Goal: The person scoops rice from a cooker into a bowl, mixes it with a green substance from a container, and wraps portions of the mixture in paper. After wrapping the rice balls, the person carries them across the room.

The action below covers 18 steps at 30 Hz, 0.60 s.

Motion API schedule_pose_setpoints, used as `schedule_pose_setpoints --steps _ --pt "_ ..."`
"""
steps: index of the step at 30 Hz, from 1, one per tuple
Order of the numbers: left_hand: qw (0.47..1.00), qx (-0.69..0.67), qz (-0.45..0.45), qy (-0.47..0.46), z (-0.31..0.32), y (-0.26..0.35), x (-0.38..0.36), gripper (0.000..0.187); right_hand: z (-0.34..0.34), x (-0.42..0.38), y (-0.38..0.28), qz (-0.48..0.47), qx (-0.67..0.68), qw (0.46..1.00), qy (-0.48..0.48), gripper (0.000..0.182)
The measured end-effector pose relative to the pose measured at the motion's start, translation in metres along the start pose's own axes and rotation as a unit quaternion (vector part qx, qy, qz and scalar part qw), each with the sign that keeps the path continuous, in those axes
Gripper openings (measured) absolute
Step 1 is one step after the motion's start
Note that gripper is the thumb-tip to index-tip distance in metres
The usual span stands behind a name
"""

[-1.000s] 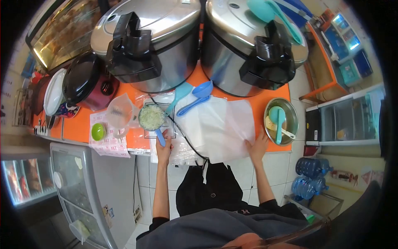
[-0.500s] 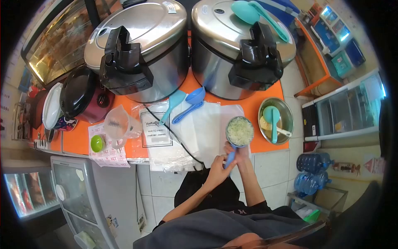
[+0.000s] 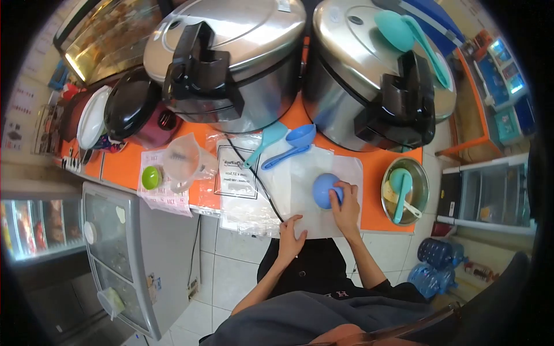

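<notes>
A blue round-bowled rice scoop [image 3: 325,191] lies upside down on white wrapping paper [image 3: 303,221], its domed back facing up. My right hand [image 3: 348,212] holds it from the right side, thumb and fingers against the dome; the handle is hidden. Whatever is under the dome cannot be seen. My left hand [image 3: 288,245] holds nothing and has its fingers apart at the front edge of the paper, close to a black cord [image 3: 262,195]. Behind the paper lie a second blue scoop [image 3: 301,137] and a teal rice paddle [image 3: 268,137].
Two big steel rice cookers [image 3: 259,92] [image 3: 340,98] stand along the back of the orange counter [image 3: 369,222]. At right is a steel bowl [image 3: 426,190] with utensils. A clear measuring jug [image 3: 184,161] and a green cup [image 3: 151,177] sit left.
The scoop, which was upright and full of rice, is now overturned on the paper. My left hand has come off its handle and moved left. The view has shifted too.
</notes>
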<state>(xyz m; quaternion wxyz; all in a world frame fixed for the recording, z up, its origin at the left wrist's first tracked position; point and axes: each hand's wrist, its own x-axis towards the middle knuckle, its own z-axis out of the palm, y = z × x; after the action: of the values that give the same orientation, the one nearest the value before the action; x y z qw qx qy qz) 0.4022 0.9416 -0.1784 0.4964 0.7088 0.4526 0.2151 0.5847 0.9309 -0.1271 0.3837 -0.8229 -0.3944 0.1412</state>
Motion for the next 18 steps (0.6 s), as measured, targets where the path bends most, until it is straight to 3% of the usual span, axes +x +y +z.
schedule_pose_setpoints --steps 1,3,5,8,10,11,12,14,16,17,18 --pt "1.000 0.001 -0.019 -0.008 -0.002 -0.002 -0.003 0.046 0.008 0.007 -0.023 -0.028 0.087 0.996 -0.012 0.026" --pt "0.996 -0.001 -0.085 -0.006 0.001 0.007 -0.011 0.038 0.057 0.017 -0.062 -0.102 0.158 0.974 -0.129 0.031" --pt "0.996 -0.005 -0.087 -0.013 0.011 -0.001 -0.015 0.036 0.125 0.023 -0.094 -0.103 0.201 0.959 -0.173 0.042" --pt "0.998 0.029 -0.042 -0.041 0.014 -0.018 -0.015 0.033 0.138 0.009 -0.089 -0.092 0.190 0.958 -0.194 0.053" --pt "0.999 -0.033 -0.024 -0.008 0.023 -0.027 -0.015 0.031 0.059 -0.018 -0.060 -0.079 0.183 0.954 -0.224 0.057" --pt "0.998 -0.047 -0.024 0.023 0.022 -0.016 -0.008 0.028 0.023 -0.028 -0.025 -0.166 0.115 0.961 -0.188 0.050" --pt "0.967 -0.166 -0.189 -0.053 0.010 0.005 -0.001 0.027 -0.008 -0.045 0.014 -0.143 0.073 0.969 -0.190 0.041" --pt "0.902 -0.333 -0.267 -0.063 0.007 0.004 0.007 0.028 -0.064 -0.063 0.077 -0.195 -0.077 0.956 -0.206 0.033" --pt "0.890 -0.318 -0.314 -0.087 -0.010 0.011 0.021 0.032 -0.083 -0.071 0.127 -0.210 -0.118 0.944 -0.225 0.030" --pt "0.941 -0.222 -0.251 -0.050 -0.010 -0.003 0.020 0.036 -0.092 -0.070 0.139 -0.175 -0.105 0.941 -0.271 0.027" --pt "0.990 0.069 -0.120 0.019 -0.013 0.003 0.016 0.036 -0.096 -0.074 0.147 -0.135 -0.088 0.935 -0.316 0.025"
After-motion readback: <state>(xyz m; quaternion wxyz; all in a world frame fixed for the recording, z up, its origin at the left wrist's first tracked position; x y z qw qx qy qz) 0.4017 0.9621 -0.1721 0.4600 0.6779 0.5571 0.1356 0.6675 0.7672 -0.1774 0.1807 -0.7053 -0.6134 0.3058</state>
